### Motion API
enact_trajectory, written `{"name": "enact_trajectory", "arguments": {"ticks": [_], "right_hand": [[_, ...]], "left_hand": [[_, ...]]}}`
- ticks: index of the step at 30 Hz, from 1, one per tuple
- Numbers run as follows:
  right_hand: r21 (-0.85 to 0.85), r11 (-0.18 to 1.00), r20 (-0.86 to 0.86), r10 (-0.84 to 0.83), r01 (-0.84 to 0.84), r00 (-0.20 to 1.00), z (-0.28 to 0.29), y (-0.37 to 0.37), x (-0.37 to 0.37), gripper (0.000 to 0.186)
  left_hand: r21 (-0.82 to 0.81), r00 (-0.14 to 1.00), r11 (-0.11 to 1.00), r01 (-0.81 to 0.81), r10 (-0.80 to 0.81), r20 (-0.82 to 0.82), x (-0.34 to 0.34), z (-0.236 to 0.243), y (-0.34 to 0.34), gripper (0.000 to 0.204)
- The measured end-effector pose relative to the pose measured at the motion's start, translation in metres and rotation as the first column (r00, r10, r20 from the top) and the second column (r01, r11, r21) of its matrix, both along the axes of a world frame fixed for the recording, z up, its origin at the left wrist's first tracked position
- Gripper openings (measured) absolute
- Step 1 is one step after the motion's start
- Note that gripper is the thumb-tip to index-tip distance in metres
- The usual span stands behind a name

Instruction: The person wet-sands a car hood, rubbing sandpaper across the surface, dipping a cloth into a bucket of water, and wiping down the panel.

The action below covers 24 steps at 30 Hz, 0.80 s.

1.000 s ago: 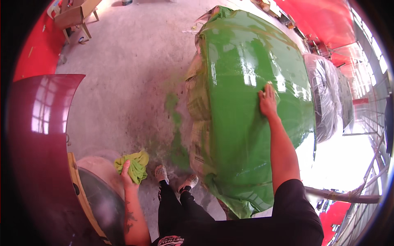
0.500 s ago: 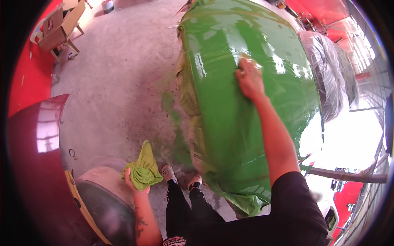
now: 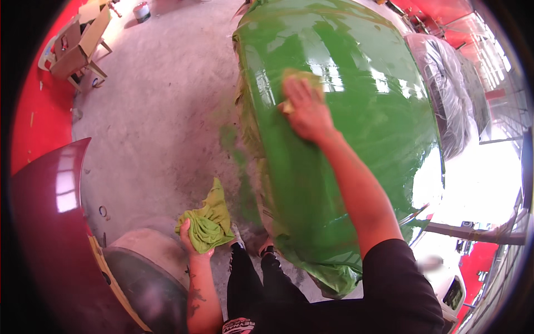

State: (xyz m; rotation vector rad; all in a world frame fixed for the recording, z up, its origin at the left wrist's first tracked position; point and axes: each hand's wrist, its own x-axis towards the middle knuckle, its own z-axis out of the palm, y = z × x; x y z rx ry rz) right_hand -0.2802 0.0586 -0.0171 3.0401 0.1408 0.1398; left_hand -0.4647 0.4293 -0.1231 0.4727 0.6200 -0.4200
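A glossy green painted car panel [image 3: 356, 161], which looks like a hood, spreads in front of me on the right. My right hand [image 3: 307, 114] presses a thin yellowish cloth [image 3: 311, 79] against its left part; the fingers lie over the cloth, slightly blurred, and cover most of it. Down at the left, beside my legs, my left hand [image 3: 194, 245] grips a crumpled lime-green cloth [image 3: 208, 229]. One corner of that cloth points upward, away from the panel.
Masking film [image 3: 334, 278] wraps the panel's edges. On my left lean a dark red body panel [image 3: 47, 206] and a dark curved part [image 3: 144, 278]. A cardboard box [image 3: 92, 33] and a paint can [image 3: 142, 11] are farther off. Clear plastic [image 3: 442, 89] covers something beyond the panel.
My right hand has slid left across the green panel with the yellowish cloth. The left hand, still gripping the lime-green cloth, has shifted slightly right and up in view.
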Motion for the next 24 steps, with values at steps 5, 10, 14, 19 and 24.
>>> {"name": "enact_trajectory", "arguments": {"ticks": [5,10,14,19,24], "right_hand": [[0.099,0.900,0.077,-0.432,0.424,0.899,0.003,-0.084,0.012,0.063],[0.045,0.990,-0.008,-0.132,0.133,0.991,-0.008,0.052,-0.058,0.066],[0.090,0.996,-0.075,0.022,-0.015,0.997,-0.014,0.075,-0.093,0.066],[0.040,0.999,0.014,-0.028,0.028,1.000,-0.006,0.039,0.008,0.066],[0.042,0.998,0.070,-0.040,0.037,0.997,-0.015,0.035,0.058,0.067]], "left_hand": [[0.033,0.999,0.999,-0.021,0.020,0.047,-0.017,0.005,0.032,0.063],[0.023,0.999,0.999,-0.041,0.041,0.014,-0.017,0.005,0.010,0.060],[0.044,0.998,0.999,-0.021,0.024,-0.052,-0.018,0.000,0.008,0.059],[0.033,1.000,0.999,0.012,-0.012,-0.005,-0.017,-0.006,0.006,0.062],[0.026,1.000,1.000,-0.013,0.013,0.016,-0.014,0.007,0.006,0.058]]}}
